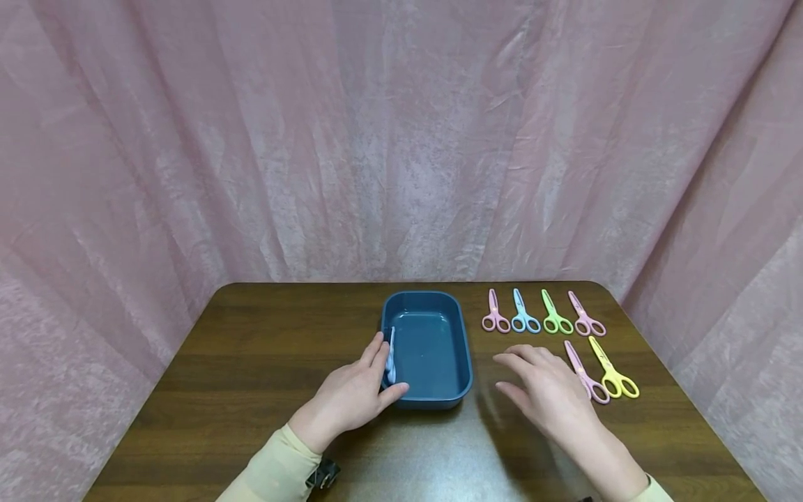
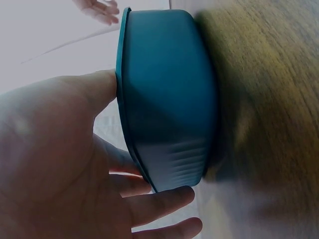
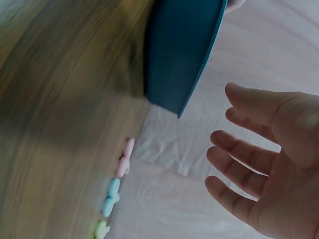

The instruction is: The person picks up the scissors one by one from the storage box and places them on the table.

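A dark blue rectangular tray [image 1: 465, 348] stands on the table. My left hand [image 1: 353, 396] is at its left side, the fingers nearly straight along the rim and the thumb touching the rim near the front corner. In the left wrist view, the tray's outer wall [image 2: 164, 74] is beside that hand. A slim light-blue object [image 1: 391, 359] leans along the inside of the left wall, partly hidden by the fingers. My right hand [image 1: 552, 390] hovers right of the tray, fingers spread and loosely bent, holding nothing. It overlaps the edge of lilac scissors [image 1: 586, 376] in the head view.
Along the back right lie pink scissors [image 1: 494, 314], blue scissors [image 1: 523, 314], green scissors [image 1: 555, 315] and a second pink pair [image 1: 585, 317]. Yellow scissors [image 1: 611, 369] lie nearer the front. A pink curtain [image 1: 401, 153] hangs behind the wooden table [image 1: 263, 355].
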{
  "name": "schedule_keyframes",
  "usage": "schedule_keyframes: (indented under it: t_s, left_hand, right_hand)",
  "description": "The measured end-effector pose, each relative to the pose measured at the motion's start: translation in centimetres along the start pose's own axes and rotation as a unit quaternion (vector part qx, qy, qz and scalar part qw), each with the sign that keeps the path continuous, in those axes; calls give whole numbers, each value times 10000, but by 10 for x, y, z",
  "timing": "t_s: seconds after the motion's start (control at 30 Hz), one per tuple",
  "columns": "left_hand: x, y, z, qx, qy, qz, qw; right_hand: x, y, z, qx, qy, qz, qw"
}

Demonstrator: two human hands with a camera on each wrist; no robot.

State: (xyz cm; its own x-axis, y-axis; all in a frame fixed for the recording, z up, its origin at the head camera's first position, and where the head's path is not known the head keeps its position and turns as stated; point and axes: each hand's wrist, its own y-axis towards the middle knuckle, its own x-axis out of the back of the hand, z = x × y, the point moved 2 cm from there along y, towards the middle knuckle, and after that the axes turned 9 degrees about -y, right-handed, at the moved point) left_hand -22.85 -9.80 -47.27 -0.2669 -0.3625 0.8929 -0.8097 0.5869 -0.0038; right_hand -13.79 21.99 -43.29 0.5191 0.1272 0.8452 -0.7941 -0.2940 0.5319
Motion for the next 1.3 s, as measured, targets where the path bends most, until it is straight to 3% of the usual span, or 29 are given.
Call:
schedule_keyframes:
  t_s: [0.73,1.3]
  left_hand:
    - [0,1,0,26,-1,-43,10000]
    - [-1,1,3,-97,97,-84,9999]
  right_hand:
    - [-9,36,45,523,214,288,9980]
    - [-31,60,73,859,524,703,9924]
